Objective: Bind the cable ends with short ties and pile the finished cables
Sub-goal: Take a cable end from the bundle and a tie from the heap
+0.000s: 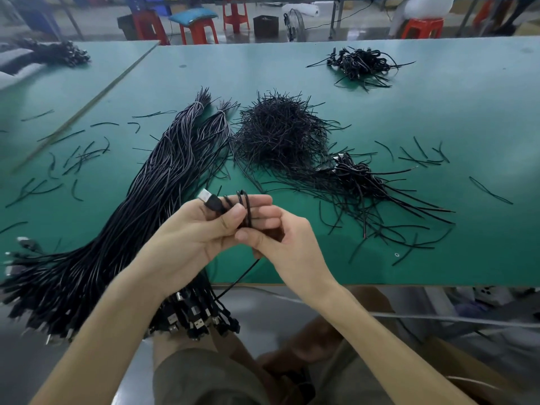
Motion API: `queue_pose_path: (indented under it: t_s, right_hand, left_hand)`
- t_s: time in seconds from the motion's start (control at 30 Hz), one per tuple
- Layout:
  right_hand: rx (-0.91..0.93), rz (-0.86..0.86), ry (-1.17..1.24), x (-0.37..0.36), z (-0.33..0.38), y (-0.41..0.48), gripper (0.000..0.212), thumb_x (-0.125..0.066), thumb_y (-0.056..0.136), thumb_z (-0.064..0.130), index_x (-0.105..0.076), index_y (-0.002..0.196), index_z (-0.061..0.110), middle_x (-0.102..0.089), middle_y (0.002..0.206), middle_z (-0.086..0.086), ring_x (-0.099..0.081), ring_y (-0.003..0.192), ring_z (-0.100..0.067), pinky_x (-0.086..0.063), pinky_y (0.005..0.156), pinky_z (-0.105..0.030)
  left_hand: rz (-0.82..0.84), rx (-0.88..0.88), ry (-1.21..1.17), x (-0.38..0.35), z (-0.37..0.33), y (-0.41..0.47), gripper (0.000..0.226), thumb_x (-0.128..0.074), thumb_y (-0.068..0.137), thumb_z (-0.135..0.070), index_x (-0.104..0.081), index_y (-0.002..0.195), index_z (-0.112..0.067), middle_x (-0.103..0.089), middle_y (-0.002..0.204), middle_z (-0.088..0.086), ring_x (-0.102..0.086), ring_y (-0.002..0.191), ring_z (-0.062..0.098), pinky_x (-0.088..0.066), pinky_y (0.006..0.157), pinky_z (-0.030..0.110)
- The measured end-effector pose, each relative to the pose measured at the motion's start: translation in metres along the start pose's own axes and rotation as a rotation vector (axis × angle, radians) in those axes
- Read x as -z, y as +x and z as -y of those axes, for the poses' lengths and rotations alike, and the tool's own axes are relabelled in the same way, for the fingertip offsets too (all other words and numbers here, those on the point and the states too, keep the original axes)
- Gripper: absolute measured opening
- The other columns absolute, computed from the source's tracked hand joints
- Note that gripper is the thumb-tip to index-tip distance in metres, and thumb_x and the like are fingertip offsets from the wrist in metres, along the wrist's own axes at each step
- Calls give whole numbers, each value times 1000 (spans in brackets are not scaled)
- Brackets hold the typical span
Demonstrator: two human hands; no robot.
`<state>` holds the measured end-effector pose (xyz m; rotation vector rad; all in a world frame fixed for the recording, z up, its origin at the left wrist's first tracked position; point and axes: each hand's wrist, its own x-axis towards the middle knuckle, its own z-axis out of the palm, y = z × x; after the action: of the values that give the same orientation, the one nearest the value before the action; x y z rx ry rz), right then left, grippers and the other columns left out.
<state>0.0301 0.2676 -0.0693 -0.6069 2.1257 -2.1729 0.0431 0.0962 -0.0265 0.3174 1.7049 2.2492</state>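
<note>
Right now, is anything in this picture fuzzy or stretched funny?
Head view: the left hand, right hand and the cable they hold are sharp; the plugs at the left edge look smeared and stretched, likely from the wide-angle lens; the red stools behind look soft; light on the green table is even, with faint shadows.

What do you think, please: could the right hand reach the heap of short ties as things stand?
Probably yes: the heap of short ties lies just beyond the right hand, nothing standing between, but it holds the coiled cable.
</note>
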Motion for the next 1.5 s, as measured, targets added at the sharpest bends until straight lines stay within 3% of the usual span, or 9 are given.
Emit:
queue_pose_path:
  t_s: [0.17,0.3,0.4,0.47,0.67,1.03,1.17,1.27,1.5]
  right_hand:
    - [-23,-110,-60,2,-9,-5,13,-80,86,19,-73,96,15,-68,74,7,-60,65,-7,-58,63,-35]
    - [-18,-131,-214,6,-13,-7,27,-80,86,21,-72,112,21,-68,85,13,-60,76,-3,-50,73,-20]
    - [16,-65,-442,12,-12,-5,34,-80,86,21,-70,118,12,-60,87,8,-51,78,-6,-40,76,-12]
    - [52,31,-550,15,-10,-3,37,-76,89,20,-68,121,5,-52,86,10,-44,78,-4,-36,76,-11]
    - [159,221,-862,25,-11,-6,23,-60,101,18,-66,117,3,-54,92,-4,-53,82,-20,-49,77,-42]
    - [266,361,-1129,23,1,-10,16,-56,96,-5,-61,104,9,-52,97,-1,-45,90,-17,-51,73,-40]
    - [288,318,-1191,27,3,-6,21,-60,91,-7,-61,104,10,-54,99,-1,-50,94,-20,-50,79,-36]
    - [348,216,-1151,30,5,-2,9,-60,98,9,-64,107,7,-61,100,-4,-57,94,-24,-52,81,-37]
    - [367,190,-1217,36,0,6,27,-58,101,30,-65,112,6,-63,102,-6,-59,94,-26,-51,84,-40]
  left_hand:
    - [-223,-77,-123,-21,23,0,37,-49,101,-18,-61,128,3,-71,124,21,-68,118,28,-58,89,29]
    - [-308,-55,269,-17,25,0,31,-54,100,-21,-65,117,1,-75,107,17,-73,98,21,-59,86,28]
    - [-393,8,694,-9,24,4,26,-60,96,-32,-63,97,-7,-61,67,5,-55,56,14,-46,57,22]
    - [-394,80,674,0,22,6,21,-64,97,-26,-59,96,-6,-60,59,0,-51,49,14,-43,49,23]
    - [-258,188,550,8,16,7,41,-73,83,-28,-55,102,2,-75,75,14,-70,58,25,-56,52,28]
    - [279,346,1127,10,0,15,51,-35,97,-62,-58,84,-19,-63,62,-9,-54,53,11,-46,57,22]
    - [269,288,1038,4,4,18,50,-29,104,-54,-60,85,-20,-46,59,-12,-36,51,6,-34,54,18]
    - [170,206,1078,2,10,21,45,-30,108,-44,-60,88,-18,-46,65,-12,-41,53,4,-36,56,16]
    - [60,251,1020,7,21,31,40,-35,111,-36,-59,81,-24,-46,64,-9,-38,51,3,-35,53,20]
